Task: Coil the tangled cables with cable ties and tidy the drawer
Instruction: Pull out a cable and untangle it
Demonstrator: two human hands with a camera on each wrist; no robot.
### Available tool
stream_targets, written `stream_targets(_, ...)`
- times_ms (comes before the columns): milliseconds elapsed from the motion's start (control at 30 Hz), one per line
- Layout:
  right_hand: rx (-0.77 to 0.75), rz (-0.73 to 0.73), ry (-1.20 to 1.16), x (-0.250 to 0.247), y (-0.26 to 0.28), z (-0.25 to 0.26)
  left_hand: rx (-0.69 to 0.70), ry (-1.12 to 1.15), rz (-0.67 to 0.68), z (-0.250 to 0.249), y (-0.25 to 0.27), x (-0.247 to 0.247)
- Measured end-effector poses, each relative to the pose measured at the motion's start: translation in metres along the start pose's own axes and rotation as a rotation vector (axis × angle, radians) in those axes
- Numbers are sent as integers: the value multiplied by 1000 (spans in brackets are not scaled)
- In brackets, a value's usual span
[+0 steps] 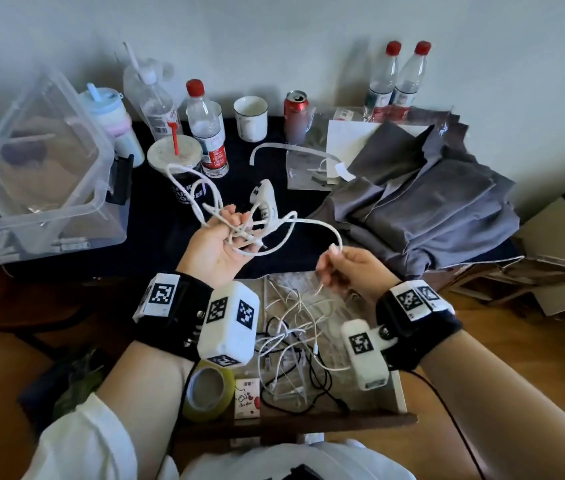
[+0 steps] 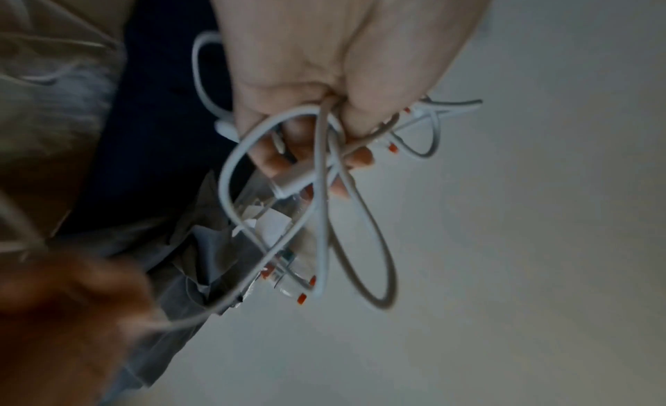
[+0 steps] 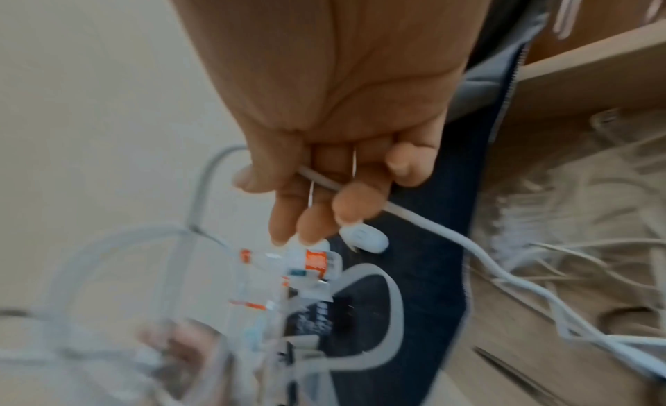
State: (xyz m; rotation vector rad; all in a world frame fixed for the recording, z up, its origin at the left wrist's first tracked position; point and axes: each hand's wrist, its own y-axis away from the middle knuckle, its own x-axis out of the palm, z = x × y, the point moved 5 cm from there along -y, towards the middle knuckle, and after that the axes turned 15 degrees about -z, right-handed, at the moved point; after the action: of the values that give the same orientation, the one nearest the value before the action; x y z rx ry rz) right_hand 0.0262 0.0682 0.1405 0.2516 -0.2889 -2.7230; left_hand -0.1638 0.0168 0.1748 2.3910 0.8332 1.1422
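Right now, the left hand (image 1: 217,245) is holding a messy bunch of thin white cable (image 1: 239,216) up in the air, with its fingers curled round the loops so they are not falling back down. The right hand (image 1: 350,268) is pinching one long strand of the same cable between thumb and fingers, off to the right. I think it is pulling that strand out sideways to find a free end, so the knot can come loose before any coiling. No tie is on the bunch yet, so the job looks like it is only starting.

Below the hands, the open wooden drawer (image 1: 402,393) is holding many more white and black wires (image 1: 295,344) all mixed up. A roll of yellowish see-through tape (image 1: 208,393) is sitting in its near left corner.

Farther away, the bench with a dark cloth (image 1: 160,216) is carrying clear plastic bottles with red caps (image 1: 206,129), a white cup (image 1: 250,117) and a red drink can (image 1: 295,105). A big clear plastic box (image 1: 42,174) is standing on the left, and crumpled grey fabric (image 1: 430,202) is lying on the right. A plain pale wall is behind it all.
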Motion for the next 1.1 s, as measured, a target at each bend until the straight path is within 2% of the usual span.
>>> stream_targets(100,-99,-46,-105,-17,-5,33,-31,80,-148,5,-6,-20)
stream_targets(200,-154,-62,-110,-26,-8,43,-51,52,-190,10,-5,-29)
stream_targets(367,-125,-116,-30,-29,-6,31,-111,46,-108,17,8,-25)
stream_targets(500,-96,-143,15,-24,-4,15,-111,15,11,16,19,-20)
stream_targets(667,-102,-77,78,-14,-1,11,-59,-63,142,17,31,-14)
stream_targets(767,-115,-61,41,-3,2,17,-81,-147,210,26,33,-8)
stream_targets(867,-104,-96,-24,6,1,21,-88,-232,225,39,33,-5)
stream_targets(1033,-95,-314,-28,-3,-4,19,-62,-165,191,38,26,-6)
stream_targets(1100,-144,-276,-40,-3,0,28,-74,-129,167,36,23,-7)
